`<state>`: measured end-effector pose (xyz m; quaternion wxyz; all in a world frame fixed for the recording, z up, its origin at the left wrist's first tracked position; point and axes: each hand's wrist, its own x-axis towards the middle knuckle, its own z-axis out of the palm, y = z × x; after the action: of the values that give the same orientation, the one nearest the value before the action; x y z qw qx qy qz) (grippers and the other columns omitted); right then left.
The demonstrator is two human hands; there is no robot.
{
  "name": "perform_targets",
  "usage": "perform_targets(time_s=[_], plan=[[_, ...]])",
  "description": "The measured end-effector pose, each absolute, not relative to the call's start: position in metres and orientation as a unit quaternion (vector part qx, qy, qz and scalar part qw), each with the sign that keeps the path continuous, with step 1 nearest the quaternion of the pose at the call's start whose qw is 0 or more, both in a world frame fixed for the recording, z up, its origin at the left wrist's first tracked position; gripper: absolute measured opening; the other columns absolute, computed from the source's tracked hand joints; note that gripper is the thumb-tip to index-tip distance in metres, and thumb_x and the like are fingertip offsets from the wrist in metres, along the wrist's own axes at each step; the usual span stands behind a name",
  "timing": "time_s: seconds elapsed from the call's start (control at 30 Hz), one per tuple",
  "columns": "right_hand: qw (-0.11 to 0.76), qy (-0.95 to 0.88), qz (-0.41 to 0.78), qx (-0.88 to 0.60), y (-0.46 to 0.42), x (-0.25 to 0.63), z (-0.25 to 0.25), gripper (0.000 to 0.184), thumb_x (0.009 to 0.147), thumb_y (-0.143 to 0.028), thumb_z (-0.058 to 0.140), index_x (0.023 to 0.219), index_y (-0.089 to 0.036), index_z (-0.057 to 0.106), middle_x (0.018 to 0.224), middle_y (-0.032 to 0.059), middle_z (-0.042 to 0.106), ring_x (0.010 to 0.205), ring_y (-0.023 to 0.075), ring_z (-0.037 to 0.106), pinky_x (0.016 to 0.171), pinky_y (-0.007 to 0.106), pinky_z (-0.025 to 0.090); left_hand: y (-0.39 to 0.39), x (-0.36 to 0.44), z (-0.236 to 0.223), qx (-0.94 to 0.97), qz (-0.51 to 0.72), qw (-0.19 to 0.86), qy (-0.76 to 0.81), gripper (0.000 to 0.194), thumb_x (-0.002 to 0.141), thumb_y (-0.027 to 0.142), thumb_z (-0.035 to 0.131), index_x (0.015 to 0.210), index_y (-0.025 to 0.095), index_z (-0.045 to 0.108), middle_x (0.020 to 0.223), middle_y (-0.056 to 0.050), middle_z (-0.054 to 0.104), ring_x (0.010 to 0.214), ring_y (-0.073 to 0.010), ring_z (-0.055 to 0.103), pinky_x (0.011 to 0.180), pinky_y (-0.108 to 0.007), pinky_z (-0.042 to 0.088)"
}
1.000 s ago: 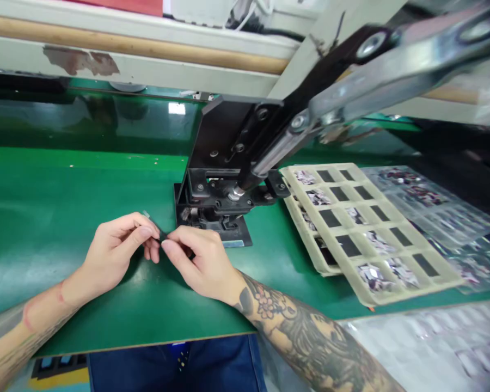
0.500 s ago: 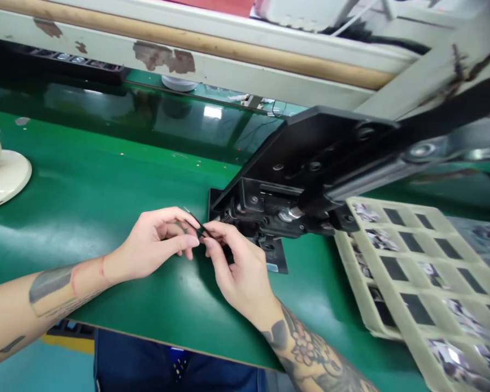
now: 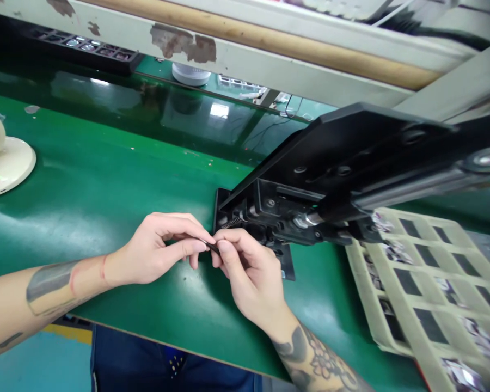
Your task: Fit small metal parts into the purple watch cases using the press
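Both my hands meet over the green bench, just in front of a black bench press (image 3: 294, 209). My left hand (image 3: 163, 249) and my right hand (image 3: 249, 272) pinch a small black piece (image 3: 212, 246) between their fingertips. Its far end is hidden by my fingers. A small coiled spring (image 3: 231, 222) on the press sits just beyond my right fingers. The press's steel base plate (image 3: 288, 264) lies partly under my right hand.
A beige compartment tray (image 3: 375, 296) holding small shiny parts leans at the right, under the press arm. A round white appliance base (image 3: 10, 171) stands at far left. The green bench (image 3: 106, 179) ends at a front edge above my jeans (image 3: 147, 356).
The view has swung, moving the press and tray rightward in the picture. My hands have drawn closer together, and less of the black piece shows between my fingers.
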<state>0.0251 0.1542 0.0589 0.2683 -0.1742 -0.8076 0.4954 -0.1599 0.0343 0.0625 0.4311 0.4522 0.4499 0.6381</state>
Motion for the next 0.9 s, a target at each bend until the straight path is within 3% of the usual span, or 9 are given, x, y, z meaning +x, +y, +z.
perform_targets(time_s=[0.17,0.27,0.4,0.57,0.7,0.8,0.9], plan=[[0.243,-0.788,0.541,-0.164,0.153,0.026,0.059,0.008,0.116,-0.032,0.061,0.114,-0.027,0.068,0.081,-0.0045,0.069,0.069,0.0101,0.065,0.067,0.024,0.051,0.035,-0.161,0.066,0.447,0.648,0.414,0.457,0.008,0.102,0.017,0.08,0.101,0.017,0.088,0.093,-0.005,0.075,0.066,-0.0101,0.072,0.063,-0.022,0.06],[0.268,-0.806,0.5,-0.169,0.151,0.024,0.057,0.011,0.108,-0.029,0.073,0.118,-0.027,0.068,0.098,-0.0007,0.073,0.077,0.0124,0.067,0.069,0.027,0.055,0.038,-0.162,0.067,0.4,0.675,0.4,0.473,0.007,0.101,0.02,0.082,0.096,0.016,0.086,0.087,-0.003,0.074,0.061,-0.0091,0.07,0.058,-0.02,0.058],[0.301,-0.826,0.44,-0.186,0.151,0.022,0.052,0.012,0.11,-0.022,0.067,0.121,-0.027,0.07,0.101,0.0007,0.075,0.084,0.0137,0.072,0.077,0.028,0.058,0.041,-0.165,0.064,0.338,0.694,0.386,0.505,0.012,0.099,0.026,0.086,0.092,0.017,0.083,0.072,0.001,0.07,0.055,-0.0082,0.069,0.056,-0.017,0.057],[0.279,-0.826,0.458,-0.174,0.152,0.024,0.051,0.02,0.117,-0.024,0.054,0.132,-0.027,0.067,0.09,-0.0019,0.075,0.065,0.0102,0.065,0.066,0.026,0.055,0.045,-0.166,0.058,0.353,0.661,0.486,0.45,0.025,0.093,0.021,0.09,0.118,0.023,0.088,0.106,-0.004,0.076,0.068,-0.0095,0.076,0.063,-0.019,0.062],[0.262,-0.815,0.486,-0.174,0.151,0.024,0.052,0.019,0.117,-0.028,0.057,0.134,-0.026,0.062,0.087,-0.0023,0.073,0.062,0.0104,0.064,0.062,0.025,0.054,0.045,-0.167,0.06,0.363,0.663,0.48,0.446,0.005,0.094,0.02,0.088,0.094,0.015,0.089,0.108,-0.004,0.07,0.068,-0.0076,0.074,0.064,-0.02,0.062],[0.275,-0.814,0.477,-0.185,0.15,0.023,0.051,0.018,0.112,-0.03,0.068,0.129,-0.027,0.064,0.1,0.0014,0.077,0.077,0.0134,0.073,0.068,0.027,0.058,0.045,-0.166,0.061,0.346,0.677,0.462,0.457,0.018,0.089,0.021,0.093,0.079,0.012,0.08,0.103,-0.002,0.066,0.062,-0.0068,0.072,0.061,-0.021,0.061],[0.277,-0.814,0.477,-0.184,0.152,0.024,0.05,0.014,0.116,-0.028,0.059,0.128,-0.028,0.065,0.097,0.0001,0.077,0.081,0.0136,0.074,0.071,0.027,0.058,0.045,-0.166,0.059,0.317,0.68,0.468,0.468,0.023,0.086,0.022,0.096,0.086,0.015,0.073,0.1,0.0,0.067,0.061,-0.0086,0.073,0.058,-0.02,0.058]])
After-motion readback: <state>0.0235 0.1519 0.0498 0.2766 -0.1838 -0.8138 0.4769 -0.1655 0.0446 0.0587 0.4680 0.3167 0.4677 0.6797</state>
